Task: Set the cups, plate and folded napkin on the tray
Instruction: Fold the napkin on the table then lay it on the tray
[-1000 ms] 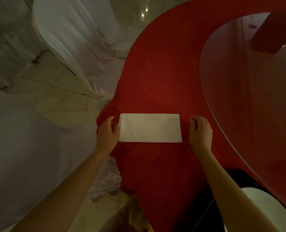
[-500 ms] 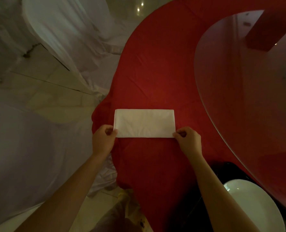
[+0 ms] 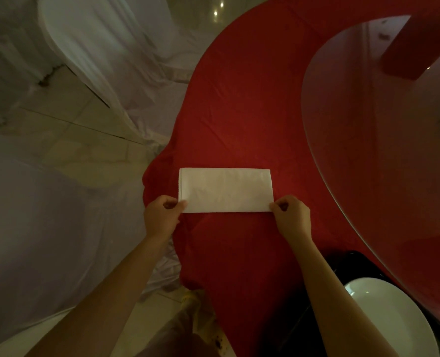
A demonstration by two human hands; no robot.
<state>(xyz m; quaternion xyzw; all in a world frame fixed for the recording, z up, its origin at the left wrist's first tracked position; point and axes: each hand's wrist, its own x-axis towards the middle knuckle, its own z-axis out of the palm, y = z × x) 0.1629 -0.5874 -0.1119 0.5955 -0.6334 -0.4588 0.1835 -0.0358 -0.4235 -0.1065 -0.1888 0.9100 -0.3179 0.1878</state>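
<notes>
A white napkin (image 3: 225, 189), folded into a flat rectangle, lies on the red tablecloth (image 3: 239, 112) near the table's front edge. My left hand (image 3: 162, 217) pinches its near left corner between thumb and fingers. My right hand (image 3: 292, 217) pinches the near right corner the same way. At the bottom right a white plate (image 3: 391, 318) rests on a dark tray (image 3: 342, 264), which is partly hidden by my right forearm. No cups are in view.
A round glass turntable (image 3: 381, 150) covers the table's right side. Chairs draped in white fabric (image 3: 85, 47) stand at the left and back, over a pale tiled floor (image 3: 67, 135). The cloth hangs down over the table edge toward me.
Both hands moved from the napkin's short sides down to its near corners and closed on them. The napkin itself has stayed flat on the cloth.
</notes>
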